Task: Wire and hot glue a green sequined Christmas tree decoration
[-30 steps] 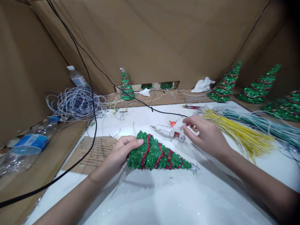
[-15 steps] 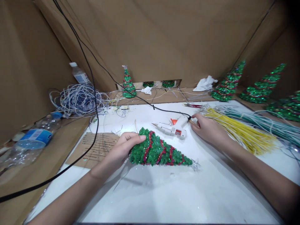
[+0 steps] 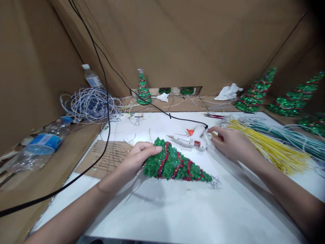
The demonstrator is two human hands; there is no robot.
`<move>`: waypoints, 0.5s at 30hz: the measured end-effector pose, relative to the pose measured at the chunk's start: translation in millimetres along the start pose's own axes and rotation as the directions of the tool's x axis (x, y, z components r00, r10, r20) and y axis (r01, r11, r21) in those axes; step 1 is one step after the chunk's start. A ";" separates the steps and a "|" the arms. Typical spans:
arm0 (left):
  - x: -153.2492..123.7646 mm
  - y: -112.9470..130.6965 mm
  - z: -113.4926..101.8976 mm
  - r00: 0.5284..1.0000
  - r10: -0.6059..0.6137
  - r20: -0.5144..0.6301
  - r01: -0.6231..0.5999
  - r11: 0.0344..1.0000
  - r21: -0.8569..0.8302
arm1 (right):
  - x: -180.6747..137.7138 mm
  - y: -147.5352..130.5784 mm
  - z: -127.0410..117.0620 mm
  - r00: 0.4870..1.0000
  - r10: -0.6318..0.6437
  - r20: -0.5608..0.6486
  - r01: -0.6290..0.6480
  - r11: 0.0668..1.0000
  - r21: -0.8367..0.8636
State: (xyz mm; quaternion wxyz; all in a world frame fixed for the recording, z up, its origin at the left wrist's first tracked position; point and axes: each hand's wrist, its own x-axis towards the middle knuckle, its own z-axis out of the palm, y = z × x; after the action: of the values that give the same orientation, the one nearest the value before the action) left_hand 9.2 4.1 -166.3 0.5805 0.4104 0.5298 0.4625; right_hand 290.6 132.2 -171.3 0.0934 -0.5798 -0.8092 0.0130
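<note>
The green sequinned tree (image 3: 175, 165) is held on its side over the white worktop (image 3: 177, 210) by the left hand (image 3: 138, 157), fingers curled round its base, while the glue gun (image 3: 191, 139) (lying just behind) is reached for by the right hand (image 3: 230, 144), fingers loosely bent and closed on nothing clearly visible, so a firm grasp of its handle is judged to be needed next.

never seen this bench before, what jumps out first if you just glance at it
A glittery green tree with red trim lies on its side mid-table, its wide end held by the left hand. Just behind it lies a white glue gun, with the right hand at its handle end. To the right a yellow wire bundle fans across the white table, and more finished trees stand along the cardboard wall.
</note>
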 end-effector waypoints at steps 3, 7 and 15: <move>0.4 1.0 0.6 1.000 -0.010 -0.012 0.010 1.000 -0.011 | -3.4 -3.6 -8.4 0.999 0.011 -0.053 -0.010 1.000 0.014; 0.6 3.6 2.7 1.000 -0.016 0.006 0.016 0.999 -0.052 | -12.7 -10.9 -19.2 0.983 -0.005 -0.185 0.017 0.998 0.067; -2.9 3.3 3.4 0.999 0.012 0.053 -0.005 0.992 -0.125 | -41.4 -40.0 -41.6 0.752 -0.164 -0.639 0.404 0.880 0.250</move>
State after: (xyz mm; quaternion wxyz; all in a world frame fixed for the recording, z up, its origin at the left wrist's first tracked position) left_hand 12.1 2.1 -162.1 0.6171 0.3877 0.4823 0.4861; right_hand 272.9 76.5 -130.9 0.4538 -0.3923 -0.7994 -0.0325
